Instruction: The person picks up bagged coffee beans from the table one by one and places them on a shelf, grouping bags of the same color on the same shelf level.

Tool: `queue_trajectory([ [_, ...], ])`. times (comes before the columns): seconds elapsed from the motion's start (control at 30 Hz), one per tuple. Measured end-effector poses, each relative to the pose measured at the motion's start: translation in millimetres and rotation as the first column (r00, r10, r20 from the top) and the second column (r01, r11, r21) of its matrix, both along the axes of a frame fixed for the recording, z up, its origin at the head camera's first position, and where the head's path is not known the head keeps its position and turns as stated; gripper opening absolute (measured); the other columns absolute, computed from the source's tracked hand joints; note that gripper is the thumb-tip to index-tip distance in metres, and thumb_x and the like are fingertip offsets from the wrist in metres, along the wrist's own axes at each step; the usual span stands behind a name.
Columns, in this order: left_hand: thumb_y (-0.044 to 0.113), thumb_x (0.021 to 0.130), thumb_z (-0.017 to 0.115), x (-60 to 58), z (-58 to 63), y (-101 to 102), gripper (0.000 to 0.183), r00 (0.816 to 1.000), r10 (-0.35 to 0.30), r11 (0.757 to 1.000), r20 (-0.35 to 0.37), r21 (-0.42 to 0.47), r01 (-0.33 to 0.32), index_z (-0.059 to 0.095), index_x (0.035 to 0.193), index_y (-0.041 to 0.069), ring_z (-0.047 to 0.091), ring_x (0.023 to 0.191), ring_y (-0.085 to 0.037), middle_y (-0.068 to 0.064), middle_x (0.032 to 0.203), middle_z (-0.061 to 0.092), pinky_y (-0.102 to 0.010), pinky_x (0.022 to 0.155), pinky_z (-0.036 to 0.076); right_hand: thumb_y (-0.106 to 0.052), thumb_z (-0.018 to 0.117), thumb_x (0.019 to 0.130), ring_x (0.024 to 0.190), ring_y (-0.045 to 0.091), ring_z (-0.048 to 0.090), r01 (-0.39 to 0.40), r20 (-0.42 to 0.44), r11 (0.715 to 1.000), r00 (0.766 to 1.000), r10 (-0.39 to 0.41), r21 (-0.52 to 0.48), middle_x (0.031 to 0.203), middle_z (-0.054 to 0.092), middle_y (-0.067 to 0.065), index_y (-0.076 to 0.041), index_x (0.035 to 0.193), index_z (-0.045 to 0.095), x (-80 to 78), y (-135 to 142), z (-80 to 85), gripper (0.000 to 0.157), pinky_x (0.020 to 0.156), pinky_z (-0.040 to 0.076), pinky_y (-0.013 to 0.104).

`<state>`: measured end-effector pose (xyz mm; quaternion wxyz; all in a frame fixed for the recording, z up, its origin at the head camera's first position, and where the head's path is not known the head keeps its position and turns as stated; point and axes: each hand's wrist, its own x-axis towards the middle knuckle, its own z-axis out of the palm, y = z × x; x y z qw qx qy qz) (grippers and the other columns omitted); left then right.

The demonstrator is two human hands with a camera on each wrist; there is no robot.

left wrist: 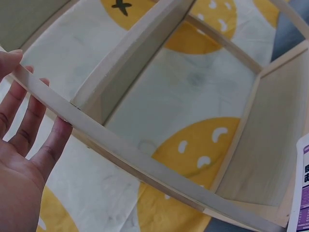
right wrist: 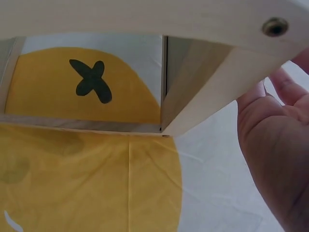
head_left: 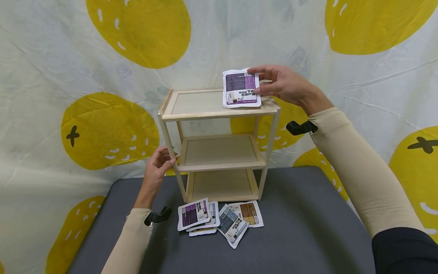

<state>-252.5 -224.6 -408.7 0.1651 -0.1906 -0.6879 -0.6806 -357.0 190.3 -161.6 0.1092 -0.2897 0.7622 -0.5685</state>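
A three-tier wooden shelf (head_left: pixel 221 166) stands before me. My left hand (head_left: pixel 154 171) grips its left front post at about the middle tier. In the left wrist view, the thumb and fingertips meet around that pale post (left wrist: pixel 113 145). My right hand (head_left: pixel 282 84) pinches the right edge of a flat white packet (head_left: pixel 241 85) with a purple printed label, at the right part of the top tier. From the right wrist, the hand (right wrist: pixel 275 135) appears behind the shelf's wooden edge (right wrist: pixel 207 101), and the packet is hidden.
On the grey table (head_left: pixel 291 236) in front of the shelf lie more packets: an overlapping pile (head_left: pixel 193 215) at left, a blue-grey packet (head_left: pixel 232 224), and a brown-labelled packet (head_left: pixel 251 213) partly under it. A cloth (head_left: pixel 205 45) with yellow fruit shapes hangs behind.
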Motion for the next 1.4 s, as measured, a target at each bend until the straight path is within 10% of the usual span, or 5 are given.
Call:
queue_trajectory([
  [0.47, 0.004, 0.100, 0.062, -1.2, 0.1, -0.1, 0.040, 1.000, -0.003, 1.000, -0.013, -0.013, 0.003, 0.053, 0.139, 0.002, 0.065, 0.106, -0.030, -0.018, 0.119, 0.063, -0.029, 0.091, 0.057, -0.015, 0.071, 0.096, 0.133, 0.029, 0.051, 0.189, -0.149, 0.963, 0.976, -0.161, 0.193, 0.155, 0.044, 0.017, -0.010, 0.155, 0.041, -3.8, 0.7, -0.3, 0.066, 0.106, 0.048, 0.028],
  [1.4, 0.002, 0.097, 0.066, -3.6, 0.7, 3.8, 0.038, 0.999, 0.047, 0.999, -0.017, 0.011, -0.046, 0.055, 0.133, -0.002, 0.060, 0.104, -0.033, -0.015, 0.113, 0.065, -0.027, 0.084, 0.057, -0.006, 0.075, 0.091, 0.135, 0.030, 0.051, 0.019, -0.304, 0.999, 0.953, -0.003, 0.051, 0.149, 0.052, 0.009, -0.012, 0.149, 0.050, 28.2, 10.3, -4.2, 0.063, 0.102, 0.049, 0.022],
])
